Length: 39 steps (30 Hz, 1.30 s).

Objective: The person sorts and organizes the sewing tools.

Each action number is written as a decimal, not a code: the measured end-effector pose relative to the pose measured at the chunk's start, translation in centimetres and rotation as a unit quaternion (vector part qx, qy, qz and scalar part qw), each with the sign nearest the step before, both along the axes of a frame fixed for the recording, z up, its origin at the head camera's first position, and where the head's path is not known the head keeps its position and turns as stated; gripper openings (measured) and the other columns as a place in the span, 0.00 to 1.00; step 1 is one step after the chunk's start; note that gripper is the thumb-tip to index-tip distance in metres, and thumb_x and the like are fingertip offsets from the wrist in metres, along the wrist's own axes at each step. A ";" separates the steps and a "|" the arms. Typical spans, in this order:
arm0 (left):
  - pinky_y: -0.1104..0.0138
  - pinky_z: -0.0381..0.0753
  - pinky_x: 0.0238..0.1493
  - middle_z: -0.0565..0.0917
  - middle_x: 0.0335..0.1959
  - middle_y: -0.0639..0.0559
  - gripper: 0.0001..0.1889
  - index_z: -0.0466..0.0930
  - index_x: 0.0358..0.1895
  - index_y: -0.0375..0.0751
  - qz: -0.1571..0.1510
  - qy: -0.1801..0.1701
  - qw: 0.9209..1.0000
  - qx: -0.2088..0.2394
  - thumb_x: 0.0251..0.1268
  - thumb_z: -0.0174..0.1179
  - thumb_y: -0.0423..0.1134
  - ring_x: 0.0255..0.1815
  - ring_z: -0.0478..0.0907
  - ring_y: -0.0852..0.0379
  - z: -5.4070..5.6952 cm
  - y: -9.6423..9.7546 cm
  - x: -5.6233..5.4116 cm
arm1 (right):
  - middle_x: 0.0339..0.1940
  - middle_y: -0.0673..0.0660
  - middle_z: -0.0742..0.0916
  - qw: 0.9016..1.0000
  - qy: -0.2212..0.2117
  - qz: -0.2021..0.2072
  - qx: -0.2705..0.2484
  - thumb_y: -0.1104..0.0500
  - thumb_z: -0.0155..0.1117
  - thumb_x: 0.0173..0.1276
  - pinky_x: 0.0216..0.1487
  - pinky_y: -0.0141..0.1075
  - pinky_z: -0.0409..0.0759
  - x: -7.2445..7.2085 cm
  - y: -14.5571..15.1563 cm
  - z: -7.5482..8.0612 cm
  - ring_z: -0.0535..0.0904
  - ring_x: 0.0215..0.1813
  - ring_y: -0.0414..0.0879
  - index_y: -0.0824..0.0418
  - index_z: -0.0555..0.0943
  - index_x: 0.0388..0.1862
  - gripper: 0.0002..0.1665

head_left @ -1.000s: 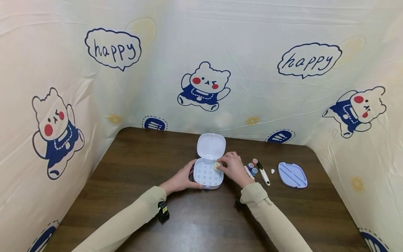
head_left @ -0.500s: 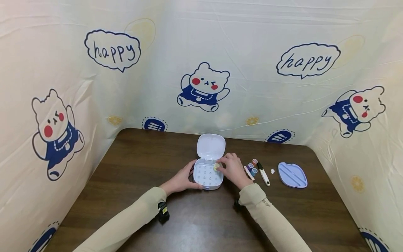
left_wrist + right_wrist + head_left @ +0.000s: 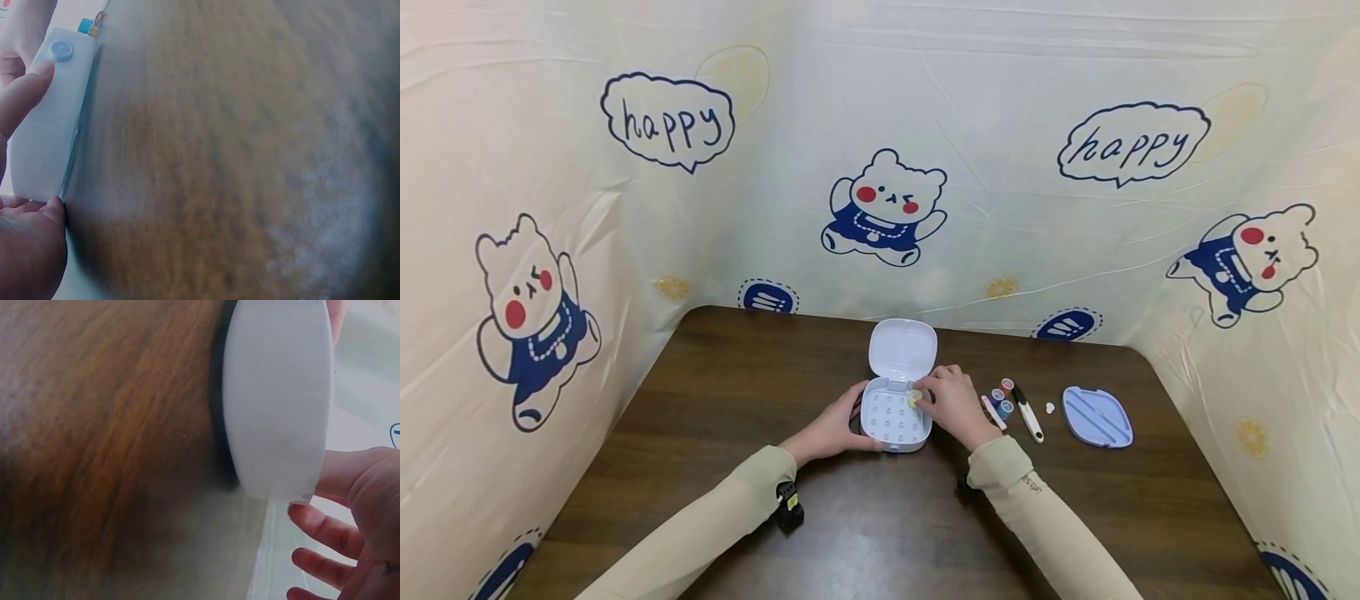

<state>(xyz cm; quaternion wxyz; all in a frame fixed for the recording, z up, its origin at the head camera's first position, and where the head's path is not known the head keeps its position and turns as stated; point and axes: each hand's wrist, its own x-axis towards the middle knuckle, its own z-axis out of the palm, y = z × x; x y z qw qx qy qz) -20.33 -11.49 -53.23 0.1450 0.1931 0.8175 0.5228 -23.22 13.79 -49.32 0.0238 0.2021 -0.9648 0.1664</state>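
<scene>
A small white sewing box (image 3: 895, 414) stands with its lid (image 3: 903, 348) raised at the back, and rows of short pegs cover its floor. My left hand (image 3: 832, 427) grips it from the left, thumb at the front wall near the round catch (image 3: 62, 51) in the left wrist view. With thumb and fingertips, my right hand (image 3: 957, 404) pinches a yellow thread spool (image 3: 916, 398) at the back right corner of the pegs. In the right wrist view, the box's side wall (image 3: 278, 400) hides the spool, and the right hand's other fingers (image 3: 325, 528) spread behind the box.
Right of the box lie orange (image 3: 1007, 384), purple (image 3: 997, 395) and blue (image 3: 1005, 408) spools, a slim white-and-pink item (image 3: 993, 412) and a white-and-black handled tool (image 3: 1028, 415). Farther right are a small white piece (image 3: 1049, 408) and a lavender tray (image 3: 1097, 417) on the brown table (image 3: 865, 525).
The right hand and yellow spool have shifted very slightly within the back right corner of the box. The left hand keeps its grip, and the box stays in place.
</scene>
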 end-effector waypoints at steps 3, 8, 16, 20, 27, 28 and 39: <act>0.52 0.65 0.78 0.58 0.82 0.36 0.60 0.49 0.83 0.34 0.002 0.001 1.000 0.000 0.52 0.83 0.42 0.80 0.62 0.42 0.0 0.0 0.0 | 0.46 0.57 0.87 1.000 0.000 0.001 0.004 0.55 0.78 0.66 0.61 0.54 0.76 0.0 -0.1 0.2 0.75 0.58 0.58 0.55 0.91 0.53 0.16; 0.53 0.65 0.78 0.58 0.81 0.37 0.60 0.49 0.83 0.34 0.001 -0.001 1.000 -0.004 0.53 0.83 0.43 0.80 0.61 0.42 0.0 0.0 -0.1 | 0.45 0.56 0.87 1.000 0.001 0.005 0.008 0.55 0.79 0.66 0.59 0.54 0.76 0.1 -0.1 0.5 0.76 0.57 0.57 0.54 0.91 0.52 0.16; 0.52 0.65 0.78 0.58 0.82 0.36 0.61 0.48 0.83 0.33 0.000 0.004 1.000 -0.005 0.52 0.83 0.41 0.80 0.62 0.42 0.0 0.0 -0.2 | 0.46 0.56 0.87 1.000 0.003 0.007 0.009 0.55 0.78 0.66 0.60 0.53 0.77 0.1 0.0 0.6 0.76 0.57 0.56 0.54 0.90 0.52 0.16; 0.53 0.64 0.78 0.57 0.82 0.36 0.60 0.48 0.83 0.33 0.000 0.001 1.000 -0.005 0.53 0.82 0.42 0.80 0.61 0.42 0.0 -0.1 -0.1 | 0.47 0.56 0.87 1.000 0.003 0.006 0.005 0.54 0.78 0.66 0.61 0.53 0.77 0.1 0.2 0.5 0.76 0.56 0.55 0.54 0.90 0.52 0.16; 0.52 0.64 0.78 0.57 0.82 0.36 0.60 0.48 0.83 0.33 0.000 -0.002 1.000 -0.002 0.53 0.83 0.42 0.81 0.60 0.42 0.0 -0.1 -0.1 | 0.45 0.54 0.89 0.999 0.023 0.001 -0.024 0.52 0.76 0.68 0.63 0.55 0.75 0.3 0.9 0.6 0.78 0.56 0.55 0.54 0.90 0.52 0.15; 0.52 0.64 0.78 0.57 0.82 0.36 0.60 0.48 0.83 0.33 0.000 -0.002 1.000 -0.001 0.53 0.83 0.42 0.81 0.60 0.42 0.0 -0.1 0.0 | 0.45 0.53 0.89 0.999 0.027 -0.002 -0.029 0.51 0.76 0.68 0.64 0.55 0.74 0.4 1.0 0.6 0.78 0.56 0.55 0.54 0.90 0.51 0.15; 0.53 0.64 0.79 0.57 0.82 0.36 0.61 0.49 0.83 0.34 0.006 -0.004 1.000 -0.007 0.52 0.83 0.42 0.81 0.61 0.42 -0.1 0.0 -0.1 | 0.44 0.54 0.91 0.993 0.082 -0.010 -0.087 0.57 0.76 0.68 0.62 0.56 0.74 1.2 2.7 0.9 0.79 0.56 0.56 0.57 0.90 0.48 0.12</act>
